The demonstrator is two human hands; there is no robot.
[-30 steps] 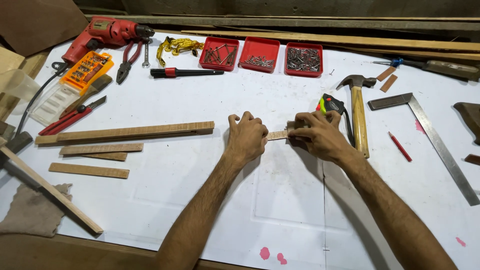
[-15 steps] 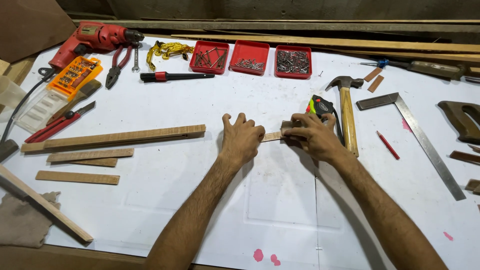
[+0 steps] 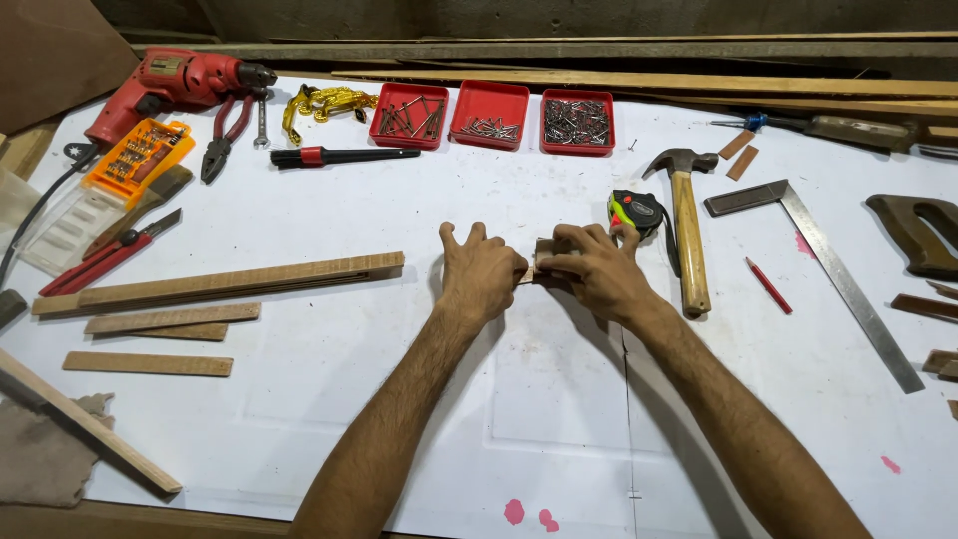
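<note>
Wood block [image 3: 544,256], small and mostly hidden, sits between the two hands at the middle of the white table [image 3: 399,399]. Both forearms reach in from the bottom edge and converge on it. Largest nearby are the long wood strips [image 3: 220,284] lying well to the left, then the hammer [image 3: 687,235] and the steel square [image 3: 838,269] to the right. The left hand [image 3: 481,271] lies palm down, fingers [image 3: 477,236] spread and pressing the table, its thumb side against the block. The right hand [image 3: 594,268] curls over the block, fingers [image 3: 574,240] closed around its top and side. A tape measure [image 3: 639,212] sits just behind the right hand, touching the knuckles or nearly so. Three red trays [image 3: 494,115] of nails stand further back.
</note>
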